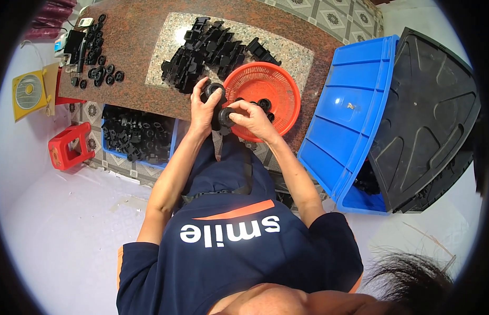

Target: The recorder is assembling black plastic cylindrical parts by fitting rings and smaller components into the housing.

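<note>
My left hand [203, 111] is closed around a black plastic part [214, 90] with a round top, just left of the orange-red basket [292, 86]. Between the fingers of my right hand [253, 121] is a black plastic wheel [226, 116], held against the lower end of that part or right beside it; whether they are joined I cannot tell. Several more black wheels [264, 104] lie in the basket, partly hidden by my right hand. Beyond my hands, a pile of black plastic brackets [202, 55] covers much of the speckled table panel.
Small black wheels [99, 71] are scattered on the table [134, 39] at the far left. A blue crate [136, 134] of black parts sits below the table edge, beside a red stool [71, 146]. On the right stand a large blue bin [349, 105] and a black lid [428, 110].
</note>
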`<act>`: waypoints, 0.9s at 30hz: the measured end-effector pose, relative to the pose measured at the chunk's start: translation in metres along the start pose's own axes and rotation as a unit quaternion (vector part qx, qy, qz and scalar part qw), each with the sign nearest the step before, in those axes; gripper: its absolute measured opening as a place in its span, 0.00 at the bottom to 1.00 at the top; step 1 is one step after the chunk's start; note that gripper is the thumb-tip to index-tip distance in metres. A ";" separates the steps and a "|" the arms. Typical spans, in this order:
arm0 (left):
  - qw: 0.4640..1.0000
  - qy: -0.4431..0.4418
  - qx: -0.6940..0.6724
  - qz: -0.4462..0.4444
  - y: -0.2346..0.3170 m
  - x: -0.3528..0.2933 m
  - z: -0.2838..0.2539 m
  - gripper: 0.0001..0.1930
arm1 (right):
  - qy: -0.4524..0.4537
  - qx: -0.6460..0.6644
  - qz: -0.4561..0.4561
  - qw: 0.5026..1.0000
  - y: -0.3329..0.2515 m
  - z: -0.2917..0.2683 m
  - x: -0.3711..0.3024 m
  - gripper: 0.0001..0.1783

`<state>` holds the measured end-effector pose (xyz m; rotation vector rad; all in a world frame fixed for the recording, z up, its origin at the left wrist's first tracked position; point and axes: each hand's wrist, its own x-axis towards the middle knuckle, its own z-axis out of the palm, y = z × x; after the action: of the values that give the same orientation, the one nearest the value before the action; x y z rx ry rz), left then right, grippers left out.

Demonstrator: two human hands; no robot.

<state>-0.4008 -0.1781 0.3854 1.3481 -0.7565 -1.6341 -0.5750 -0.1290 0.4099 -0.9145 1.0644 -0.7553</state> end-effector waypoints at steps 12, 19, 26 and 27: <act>0.987 -0.132 0.082 -0.032 0.006 -0.044 -0.013 0.56 | 0.051 0.170 0.018 0.984 0.000 0.030 -0.009 0.23; 0.993 -0.099 -0.048 -0.031 -0.015 -0.076 -0.060 0.52 | 0.005 0.191 0.073 0.979 0.027 0.068 0.006 0.23; 0.980 0.147 -0.062 -0.117 -0.096 -0.087 -0.152 0.56 | -0.156 -0.203 0.165 0.953 0.070 0.107 0.031 0.27; 0.972 0.211 -0.010 -0.104 -0.117 -0.079 -0.177 0.57 | -0.158 -0.305 0.033 0.939 0.077 0.107 0.028 0.26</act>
<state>-0.2535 -0.0435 0.2782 1.7316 -0.3525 -1.4311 -0.4586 -0.0933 0.3519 -1.4639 1.0460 -0.1951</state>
